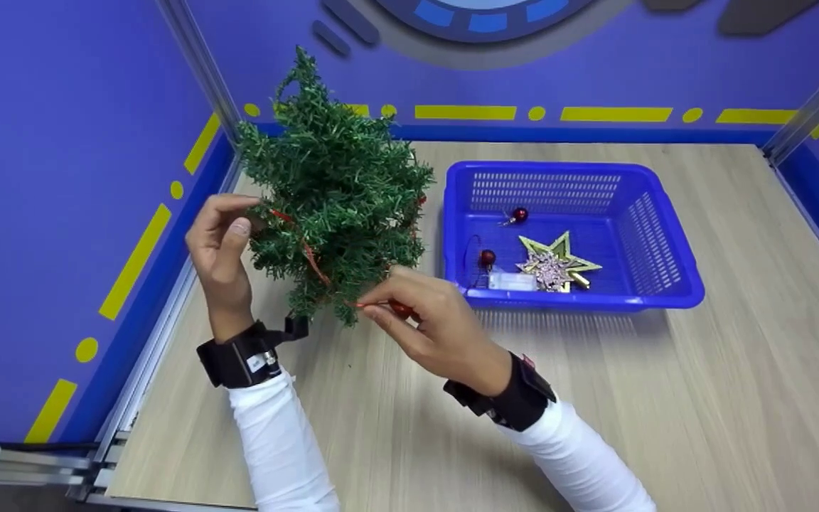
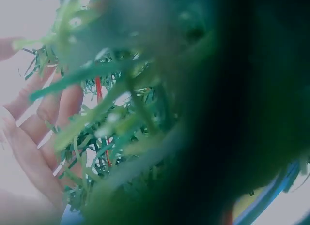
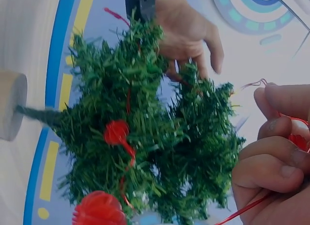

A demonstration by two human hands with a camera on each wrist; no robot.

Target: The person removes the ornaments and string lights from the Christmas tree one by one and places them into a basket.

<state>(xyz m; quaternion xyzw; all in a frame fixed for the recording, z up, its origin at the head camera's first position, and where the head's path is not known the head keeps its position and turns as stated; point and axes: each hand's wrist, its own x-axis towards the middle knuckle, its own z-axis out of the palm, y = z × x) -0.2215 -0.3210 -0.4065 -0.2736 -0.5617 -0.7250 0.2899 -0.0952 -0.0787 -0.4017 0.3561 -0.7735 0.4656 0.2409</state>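
A small green artificial Christmas tree (image 1: 338,192) leans toward the left of the table. Around its branches runs a red cord (image 1: 316,263), and the right wrist view shows ribbed red lantern-like balls (image 3: 116,132) on it. My right hand (image 1: 431,320) pinches the cord's thin looped end between thumb and index finger, in front of the tree. A red ball (image 1: 401,308) sits within its curled fingers. My left hand (image 1: 220,249) is at the tree's left side, its loosely bent fingers among the outer branches. Foliage hides part of these fingers in the left wrist view.
Right of the tree stands a blue plastic basket (image 1: 665,299). Inside are a gold star (image 1: 559,249), a pinkish snowflake ornament (image 1: 546,270), small red balls (image 1: 520,215) and a clear-white box (image 1: 512,281). Blue panels (image 1: 594,85) enclose the table's back and sides.
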